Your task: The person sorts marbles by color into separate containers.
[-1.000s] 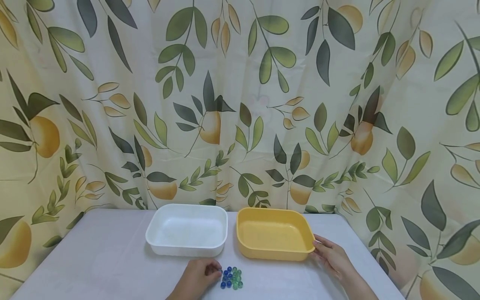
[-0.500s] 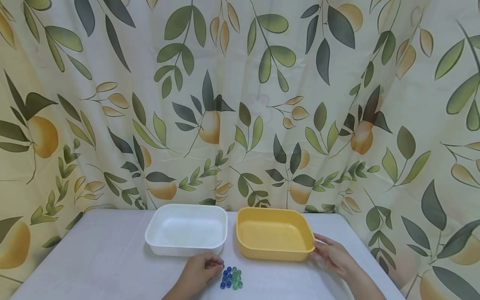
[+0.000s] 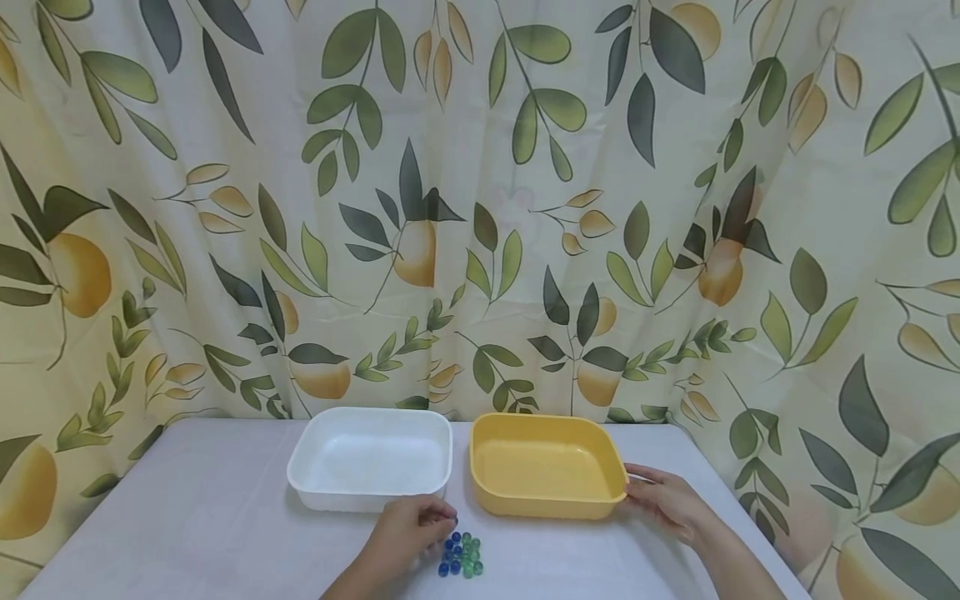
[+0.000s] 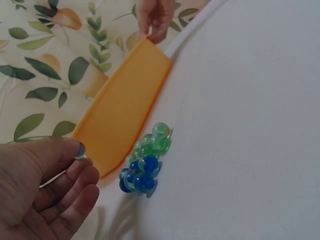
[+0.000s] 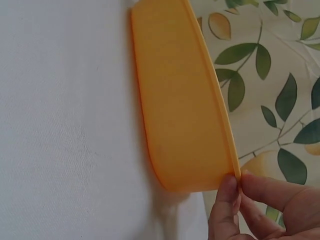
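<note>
Between thumb and forefinger, my left hand [image 3: 408,533] pinches a dark blue marble [image 4: 80,150], lifted above the table in front of the white tray [image 3: 330,498]. Just to the right of that hand lies a small cluster of glass marbles, blue marbles [image 3: 448,554] on the left and green marbles [image 3: 471,556] on the right. My right hand [image 3: 670,504] grips the right front corner of the yellow tray [image 3: 551,506]; in the right wrist view its thumb and fingers [image 5: 227,187] pinch the rim. Both trays are empty inside.
The trays stand side by side towards the back of the white-covered table [image 3: 210,508], a narrow gap between them. Behind the table hangs a curtain [image 3: 450,167] printed with leaves and fruit.
My left hand has risen away from the marbles with the blue marble and moved slightly forward and right. My right hand stays on the yellow tray's corner.
</note>
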### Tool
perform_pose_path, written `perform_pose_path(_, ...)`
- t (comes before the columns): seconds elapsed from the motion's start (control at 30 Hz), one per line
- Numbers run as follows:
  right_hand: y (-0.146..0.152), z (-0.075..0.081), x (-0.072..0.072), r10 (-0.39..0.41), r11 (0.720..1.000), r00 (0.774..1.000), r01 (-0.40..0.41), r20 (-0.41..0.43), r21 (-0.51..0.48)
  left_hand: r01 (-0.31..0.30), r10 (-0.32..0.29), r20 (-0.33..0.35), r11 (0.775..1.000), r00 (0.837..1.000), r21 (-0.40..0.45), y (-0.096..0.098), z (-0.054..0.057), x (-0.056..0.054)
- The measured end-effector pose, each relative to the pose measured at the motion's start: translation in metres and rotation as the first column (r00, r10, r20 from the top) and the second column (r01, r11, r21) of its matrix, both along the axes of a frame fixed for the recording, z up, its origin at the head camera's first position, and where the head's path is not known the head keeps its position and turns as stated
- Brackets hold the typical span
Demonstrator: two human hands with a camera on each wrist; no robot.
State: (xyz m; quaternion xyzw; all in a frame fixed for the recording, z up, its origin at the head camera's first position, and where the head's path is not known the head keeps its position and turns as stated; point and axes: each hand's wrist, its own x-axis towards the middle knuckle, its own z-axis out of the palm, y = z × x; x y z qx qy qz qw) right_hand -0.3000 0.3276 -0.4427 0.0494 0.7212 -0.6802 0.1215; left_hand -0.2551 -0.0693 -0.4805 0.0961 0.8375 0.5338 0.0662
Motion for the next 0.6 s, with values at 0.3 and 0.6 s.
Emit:
perform_pose_path(0.3, 0.002, -0.003, -0.003, 0.019, 1.0, 1.0, -0.019, -0.023, 0.014, 0.004, -0.004, -0.007, 1.0, 1.0, -0.017, 0.009, 0.013, -0.005)
perform_pose_path(0.6, 0.002, -0.002, -0.003, -0.011, 1.0, 1.0, 0.011, 0.005, 0.02, -0.01, 0.006, 0.053, 0.997, 0.999, 0.077, 0.018, 0.027, -0.016)
